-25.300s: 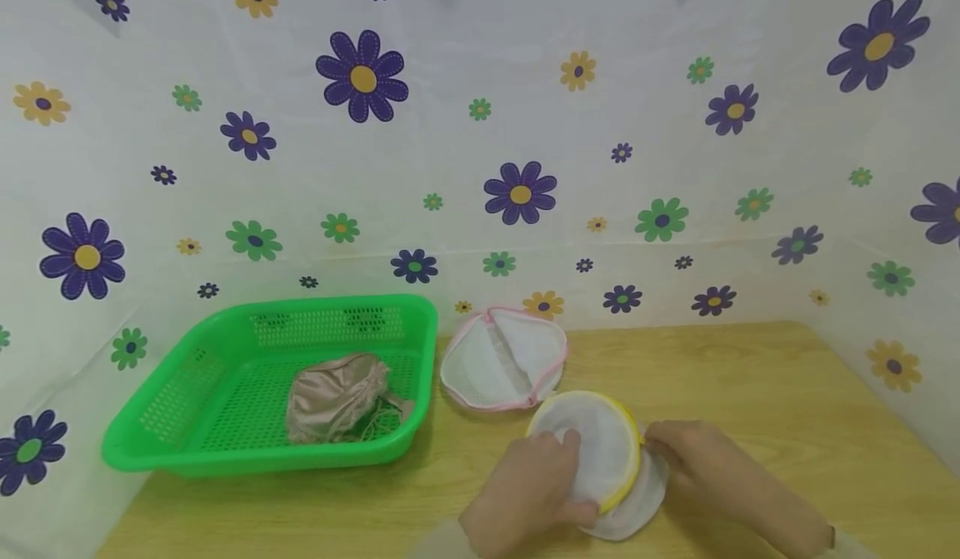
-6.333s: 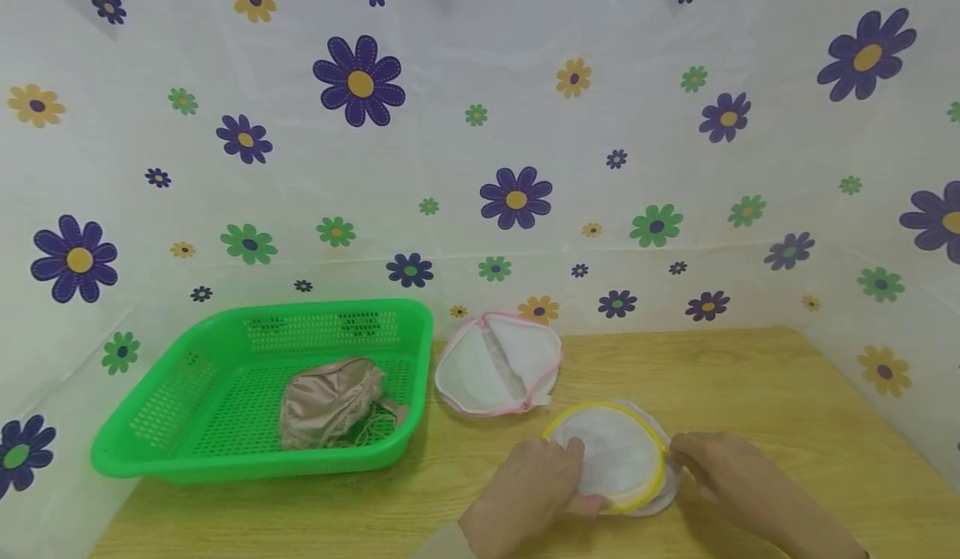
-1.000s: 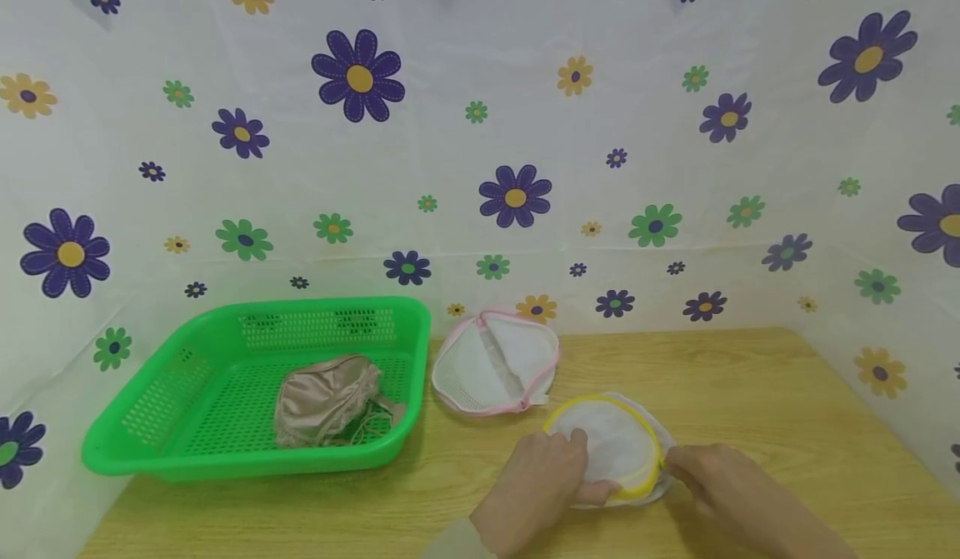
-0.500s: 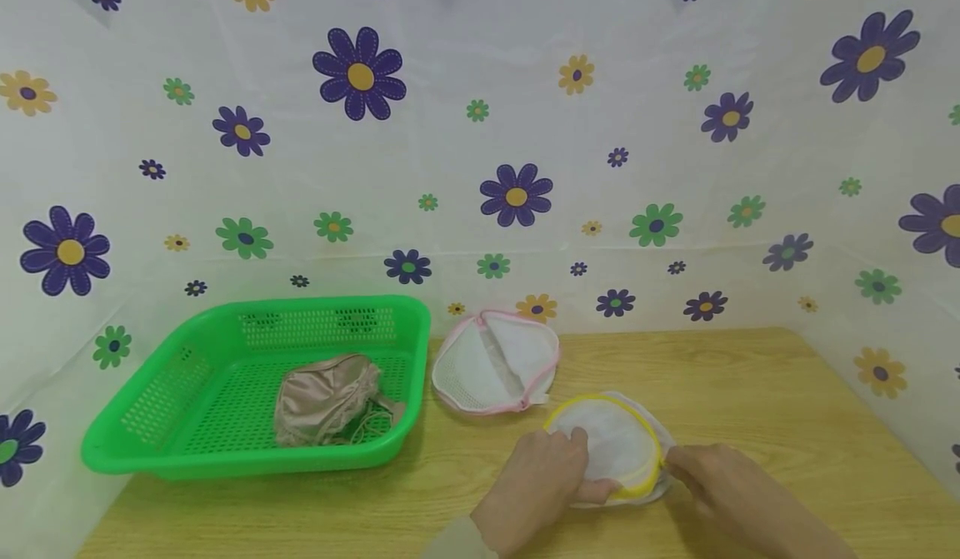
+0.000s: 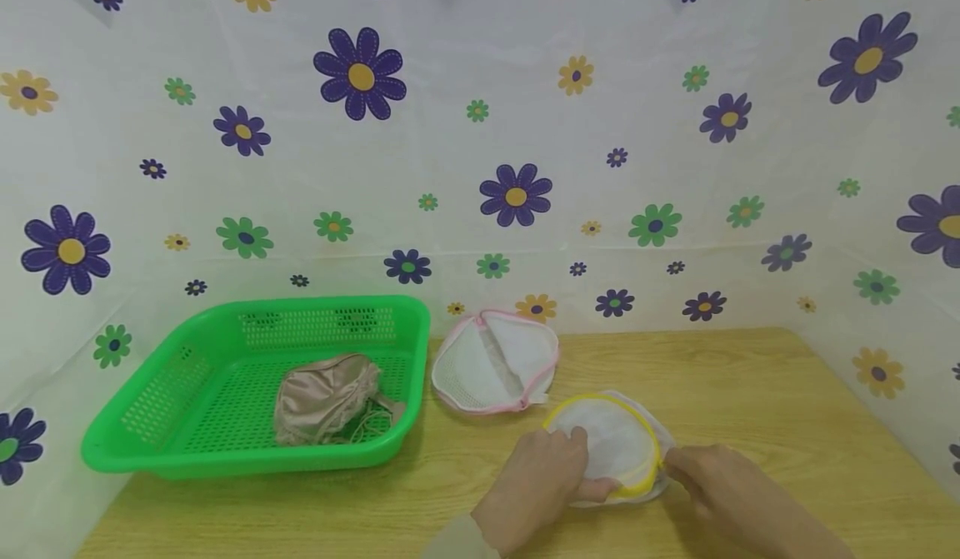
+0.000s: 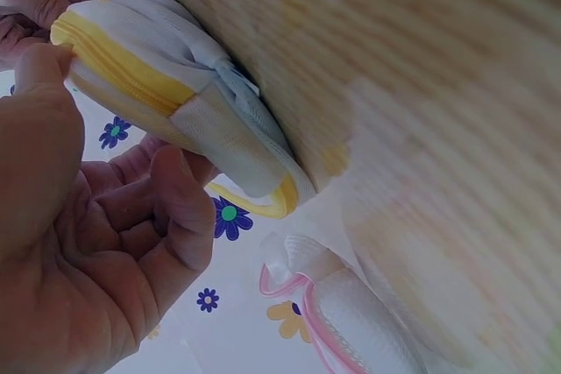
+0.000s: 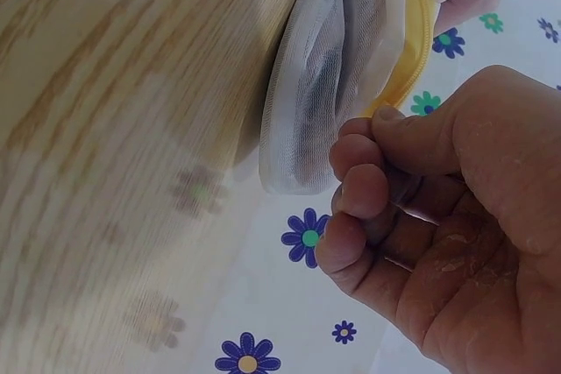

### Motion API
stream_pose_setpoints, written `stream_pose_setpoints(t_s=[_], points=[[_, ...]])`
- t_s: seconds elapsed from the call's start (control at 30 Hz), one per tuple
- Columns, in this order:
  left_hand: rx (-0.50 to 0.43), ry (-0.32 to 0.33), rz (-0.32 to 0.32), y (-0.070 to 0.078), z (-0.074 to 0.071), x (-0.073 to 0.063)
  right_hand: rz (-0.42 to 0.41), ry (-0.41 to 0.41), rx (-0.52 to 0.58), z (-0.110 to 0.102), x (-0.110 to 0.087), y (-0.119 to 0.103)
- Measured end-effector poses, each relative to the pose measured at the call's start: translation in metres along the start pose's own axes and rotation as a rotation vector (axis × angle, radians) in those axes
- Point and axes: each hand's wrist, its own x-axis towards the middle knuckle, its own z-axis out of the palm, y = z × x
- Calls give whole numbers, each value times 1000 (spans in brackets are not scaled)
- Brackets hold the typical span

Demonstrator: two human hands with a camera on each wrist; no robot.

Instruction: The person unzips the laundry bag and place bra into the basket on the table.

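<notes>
Yellow-zipped mesh bag (image 5: 618,442), one: lay on counter (image 5: 750,392), right of green basket (image 5: 255,461). Left grip (image 5: 536,476): held its left side. Right grip (image 5: 720,480): narrow, pinched at the zipper (image 5: 641,487) edge. Handling: smooth zipper work likely needed taut edges, loose fabric clear.

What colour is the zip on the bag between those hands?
The zip is yellow; it shows best in the left wrist view.

Soft, dim light spreads evenly before me, leaving a shadow (image 5: 681,532) under the right hand (image 5: 731,488) at five o'clock. The left wrist view blurs the table (image 6: 429,50) toward two o'clock; the right one catches flower reflections (image 7: 156,320) near seven.
</notes>
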Motion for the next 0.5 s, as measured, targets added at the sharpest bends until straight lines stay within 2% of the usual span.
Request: stream_pose_setpoints(t_s=[0.5], points=[[21, -4, 3, 2, -2, 2, 14, -48, 6, -1, 0, -2]])
